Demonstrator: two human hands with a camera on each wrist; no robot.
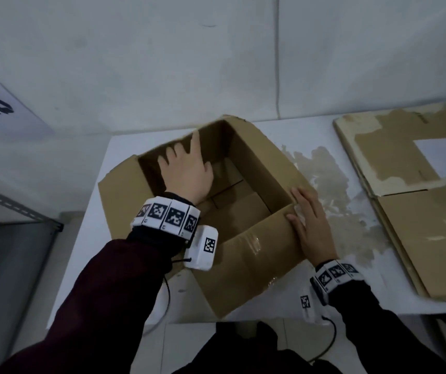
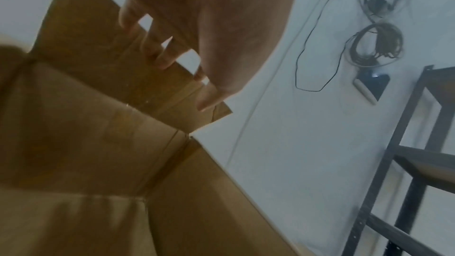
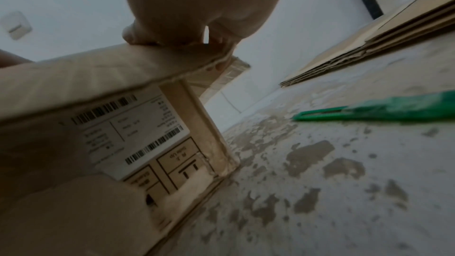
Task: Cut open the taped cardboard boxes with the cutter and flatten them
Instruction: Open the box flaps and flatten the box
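An open brown cardboard box (image 1: 243, 255) stands on the white table (image 1: 351, 287), its top flaps folded outward. My left hand (image 1: 186, 166) reaches inside it, and its straight, spread fingers (image 2: 169, 59) touch the far left flap. My right hand (image 1: 311, 225) lies flat on the right flap near the box's front corner, with the fingers straight. In the right wrist view that hand (image 3: 197, 7) presses the flap down above a shipping label (image 3: 130, 129) on the box wall. The green cutter (image 3: 384, 110) lies on the table right of the box, held by neither hand.
A stack of flattened cardboard (image 1: 410, 211) lies at the table's right end. The tabletop (image 3: 320, 182) is patchy with worn paint. A metal shelf (image 1: 14, 209) stands to the left. The white wall (image 1: 216, 63) is close behind. Cables (image 2: 376, 44) hang on it.
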